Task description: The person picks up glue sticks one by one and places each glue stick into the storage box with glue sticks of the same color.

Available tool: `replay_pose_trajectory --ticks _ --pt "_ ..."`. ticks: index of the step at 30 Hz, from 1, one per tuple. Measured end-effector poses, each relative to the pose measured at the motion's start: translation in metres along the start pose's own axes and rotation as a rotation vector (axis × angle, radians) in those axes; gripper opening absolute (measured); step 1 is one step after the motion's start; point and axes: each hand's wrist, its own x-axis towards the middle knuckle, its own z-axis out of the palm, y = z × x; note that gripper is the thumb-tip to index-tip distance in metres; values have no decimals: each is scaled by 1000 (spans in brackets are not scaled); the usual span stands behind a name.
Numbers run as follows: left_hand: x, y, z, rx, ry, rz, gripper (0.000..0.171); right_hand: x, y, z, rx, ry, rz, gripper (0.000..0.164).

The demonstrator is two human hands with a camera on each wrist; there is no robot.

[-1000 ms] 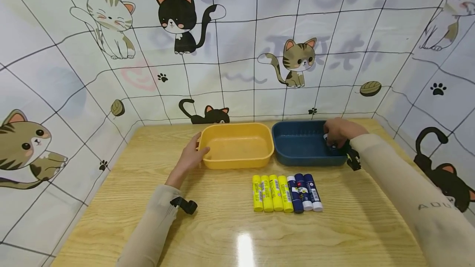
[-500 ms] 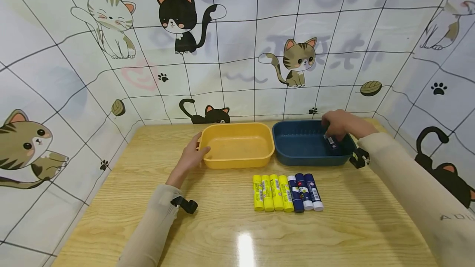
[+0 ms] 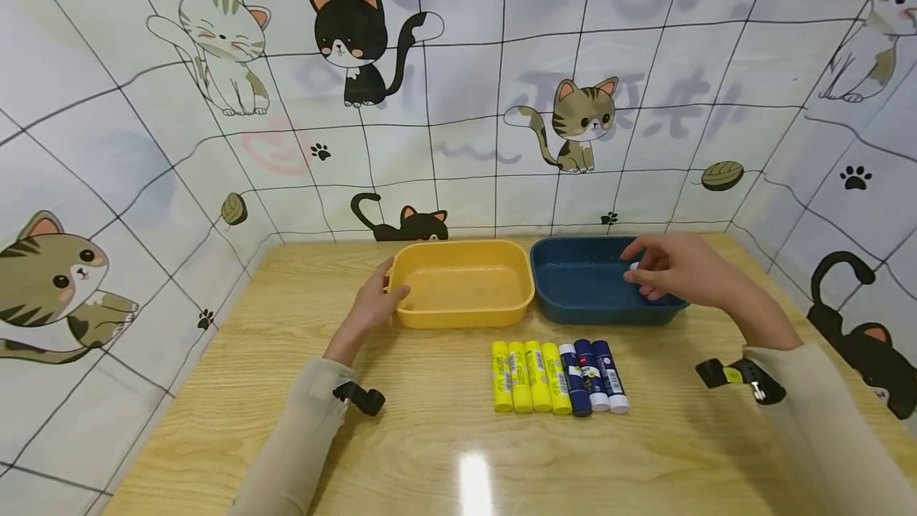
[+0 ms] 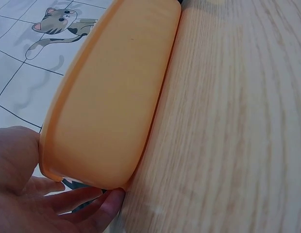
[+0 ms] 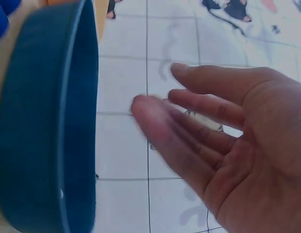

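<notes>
My left hand [image 3: 371, 305] holds the left end of the yellow tray [image 3: 466, 314]. Its thumb lies over the rim; in the left wrist view, the fingers [image 4: 75, 199] touch the outer end wall. Above the right end of the blue tray [image 3: 598, 314] is my right hand [image 3: 684, 265], fingers parted and nothing between them. A dark blue glue stick with a white end [image 3: 634, 266] lies in that tray, mostly hidden under this hand. In the right wrist view, the hand [image 5: 238, 141] stands apart from the blue tray wall [image 5: 34, 116].
In front of the trays, several yellow glue sticks [image 3: 520, 377] lie side by side with 3 dark blue glue sticks [image 3: 593, 377] on the wooden table [image 3: 401, 452]. A cat-patterned cloth wall [image 3: 473, 102] rises behind and at both sides.
My right hand lets go of the glue stick inside the blue tray, lifts, and draws back toward me with its fingers spread. The left hand stays on the yellow tray.
</notes>
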Motion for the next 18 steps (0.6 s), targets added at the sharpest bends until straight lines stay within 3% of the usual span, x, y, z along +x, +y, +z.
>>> replay_pose_trajectory --ticks 4,7,12,18 --pt "1 -1 0 -6 0 -6 71 -21 -6 17 40 14 -65 27" --pt "2 -1 1 -15 6 -2 71 -32 -8 29 71 -54 -88 29" --pt "2 -1 0 -21 2 1 71 -40 -2 46 95 -194 -60 34" --pt "1 -1 0 -15 -6 -7 71 -38 4 57 99 -263 -19 34"
